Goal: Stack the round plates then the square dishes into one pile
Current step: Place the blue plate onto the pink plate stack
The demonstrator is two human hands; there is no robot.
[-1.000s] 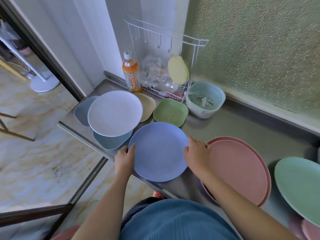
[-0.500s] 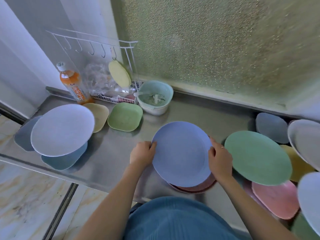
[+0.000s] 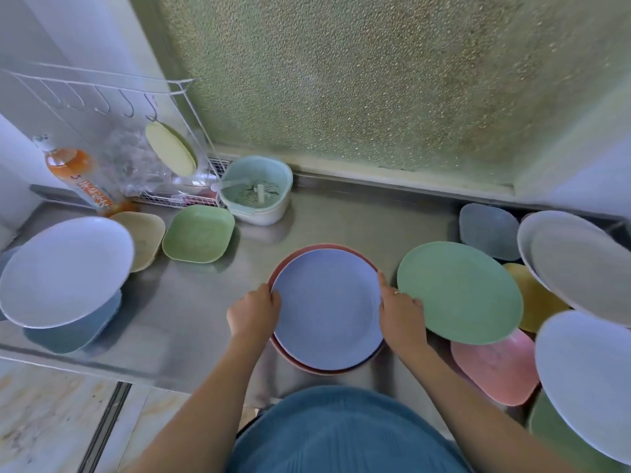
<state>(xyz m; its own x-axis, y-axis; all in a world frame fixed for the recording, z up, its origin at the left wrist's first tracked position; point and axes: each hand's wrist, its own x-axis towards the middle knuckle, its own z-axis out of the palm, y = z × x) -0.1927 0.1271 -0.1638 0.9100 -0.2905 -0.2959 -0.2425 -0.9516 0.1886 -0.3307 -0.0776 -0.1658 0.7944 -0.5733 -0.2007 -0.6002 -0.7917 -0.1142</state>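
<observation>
A round blue plate (image 3: 327, 308) lies on top of the round pink plates (image 3: 293, 259) in the middle of the steel counter. My left hand (image 3: 252, 312) grips its left rim and my right hand (image 3: 399, 315) grips its right rim. A round green plate (image 3: 459, 291) rests just right of my right hand. Round white plates lie at the left (image 3: 65, 271) and at the far right (image 3: 580, 264), and another (image 3: 587, 380) sits at the near right. Square dishes lie about: green (image 3: 198, 233), yellow (image 3: 145, 235), grey-blue (image 3: 488, 230), pink (image 3: 495, 367).
A wire rack (image 3: 112, 97) with hooks, an orange drink bottle (image 3: 80, 177) and a pale green strainer tub (image 3: 257, 191) stand at the back left. The counter's front edge (image 3: 102, 365) runs above a tiled floor. Frosted glass closes the back.
Both hands carried the blue plate from the left of the counter to the right and set it down on the pink plates. My view swung right with them.
</observation>
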